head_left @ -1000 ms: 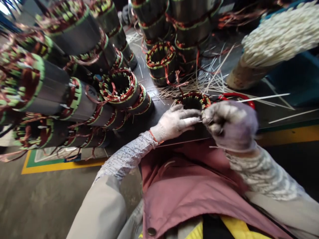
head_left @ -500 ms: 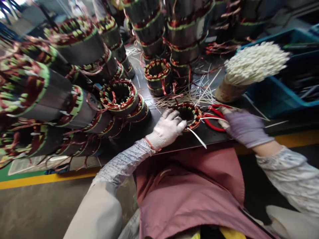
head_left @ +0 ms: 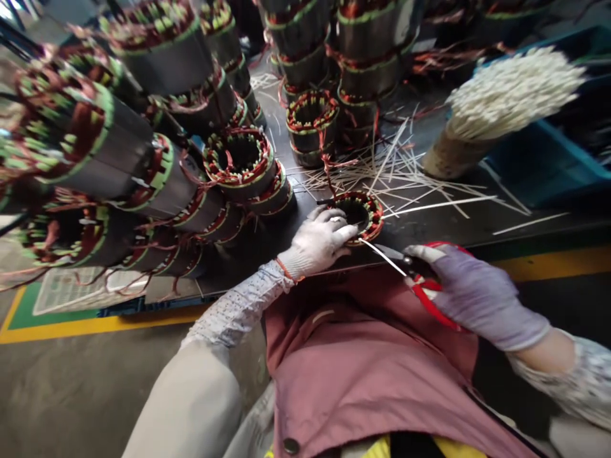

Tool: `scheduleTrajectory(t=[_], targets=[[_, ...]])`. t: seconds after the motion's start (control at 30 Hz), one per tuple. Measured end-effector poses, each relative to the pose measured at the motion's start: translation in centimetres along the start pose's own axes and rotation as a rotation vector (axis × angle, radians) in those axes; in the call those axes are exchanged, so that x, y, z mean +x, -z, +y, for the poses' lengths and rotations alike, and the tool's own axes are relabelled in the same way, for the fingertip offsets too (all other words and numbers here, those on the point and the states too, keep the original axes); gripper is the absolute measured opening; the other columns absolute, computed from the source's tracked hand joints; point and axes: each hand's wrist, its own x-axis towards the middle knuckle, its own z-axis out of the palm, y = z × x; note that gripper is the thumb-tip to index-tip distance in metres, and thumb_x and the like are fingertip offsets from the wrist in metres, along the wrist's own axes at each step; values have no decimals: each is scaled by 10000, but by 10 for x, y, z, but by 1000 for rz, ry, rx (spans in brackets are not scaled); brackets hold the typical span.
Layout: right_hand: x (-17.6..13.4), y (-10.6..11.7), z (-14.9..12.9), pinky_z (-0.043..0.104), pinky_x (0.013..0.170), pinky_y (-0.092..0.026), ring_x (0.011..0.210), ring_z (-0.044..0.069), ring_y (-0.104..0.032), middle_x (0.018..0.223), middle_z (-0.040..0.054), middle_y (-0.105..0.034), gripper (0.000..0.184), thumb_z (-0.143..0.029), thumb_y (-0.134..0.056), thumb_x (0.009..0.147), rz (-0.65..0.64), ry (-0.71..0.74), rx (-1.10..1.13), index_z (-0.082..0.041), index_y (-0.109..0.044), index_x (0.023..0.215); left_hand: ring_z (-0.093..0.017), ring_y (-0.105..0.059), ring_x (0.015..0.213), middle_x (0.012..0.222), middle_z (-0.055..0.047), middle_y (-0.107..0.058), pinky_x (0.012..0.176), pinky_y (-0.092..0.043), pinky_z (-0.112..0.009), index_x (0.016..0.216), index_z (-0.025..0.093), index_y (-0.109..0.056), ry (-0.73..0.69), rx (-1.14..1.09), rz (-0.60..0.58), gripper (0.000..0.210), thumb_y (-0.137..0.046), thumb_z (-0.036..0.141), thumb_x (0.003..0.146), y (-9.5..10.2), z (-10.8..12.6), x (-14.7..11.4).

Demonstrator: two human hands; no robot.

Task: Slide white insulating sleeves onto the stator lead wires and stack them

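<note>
A small motor stator (head_left: 375, 224) with red windings stands near the table's front edge. My left hand (head_left: 317, 240), in a white glove, grips its left rim, fingers curled over the top and partly into the bore. In its purple-grey glove, my right hand (head_left: 470, 292) holds red-handled scissors (head_left: 427, 299), blades pointing left toward the stator. A white tie strip (head_left: 382, 255) runs from the stator's front rim down toward the scissors' pivot. Whether the blades touch that strip, I cannot tell. Another white strip (head_left: 439, 205) extends right from beside the stator.
Stacked stators (head_left: 119, 146) crowd the left, and more stators (head_left: 312, 124) stand behind. Loose white strips (head_left: 382, 172) litter the tabletop. A holder (head_left: 442, 152) packed with white strips stands at the right, beside a blue bin (head_left: 548, 159).
My right hand and the scissors have moved from the stator's right side down toward the table's front edge, at the front strip. My left hand keeps its hold on the stator. The view has shifted slightly.
</note>
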Motion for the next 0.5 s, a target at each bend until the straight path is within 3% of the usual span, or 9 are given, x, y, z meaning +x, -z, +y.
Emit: scheduleTrajectory(t=[0.13,0.23,0.37,0.43,0.5], targets=[[31,4,-18,352,540,-468,802,307,-717,1108,176,-743,433,-370,-554,924,-133,-21,-147,-226,-706,1303,-306,-616,1292,1182,-119,-762,1142,-456,-521,1305,207,-715,-4,4,2,427,-756,373,914,0,1,-1],[38,0,-9,329,542,-470,744,272,-720,1021,132,-770,438,-343,-560,906,-208,31,-96,-234,-710,1302,-300,-611,1298,1189,-119,-760,1144,-451,-529,1309,216,-712,-6,-2,-3,419,-750,363,918,0,0,-2],[22,-12,13,347,739,-585,919,258,-756,1147,114,-775,426,-348,-514,934,-106,34,87,-200,-696,1289,-298,-618,1294,1168,-115,-768,1131,-463,-534,1301,220,-714,-45,-37,-25,422,-770,351,903,4,-10,0],[19,-12,19,376,714,-583,902,286,-755,1155,135,-767,453,-401,-525,936,-54,-71,27,-188,-687,1301,-298,-625,1290,1149,-111,-775,1129,-467,-538,1290,220,-717,-80,-52,-48,420,-781,347,895,4,-16,2],[23,-10,20,389,670,-570,892,316,-752,1162,163,-756,489,-432,-547,927,-97,-166,-40,-188,-676,1330,-298,-630,1290,1155,-114,-776,1133,-464,-547,1291,219,-715,-107,-54,-58,422,-780,354,897,4,-22,5]])
